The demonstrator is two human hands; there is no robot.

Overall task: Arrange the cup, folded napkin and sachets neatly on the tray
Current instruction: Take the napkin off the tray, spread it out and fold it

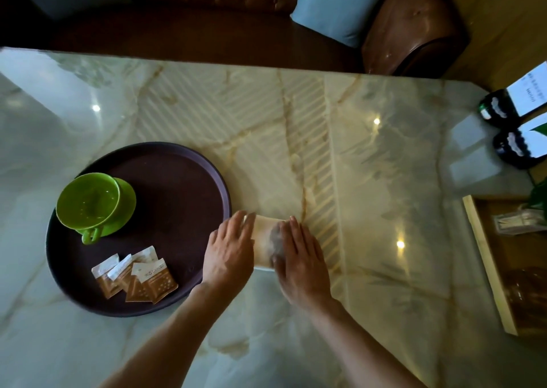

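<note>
A round dark tray [177,186] lies on the marble table at the left. A green cup [88,201] on a green saucer stands on the tray's left side. Several brown-and-white sachets [134,278] lie overlapping at the tray's near edge. A pale folded napkin [263,239] rests on the table just right of the tray. My left hand [229,254] lies flat on the napkin's left edge, and my right hand [302,260] lies flat on its right edge, fingers extended. Both hands hide much of the napkin.
A wooden tray [485,269] holding a clear holder of small items sits at the right edge. Two dark stands with white cards [509,127] stand at the far right. A brown leather sofa with blue cushions [331,6] runs behind the table.
</note>
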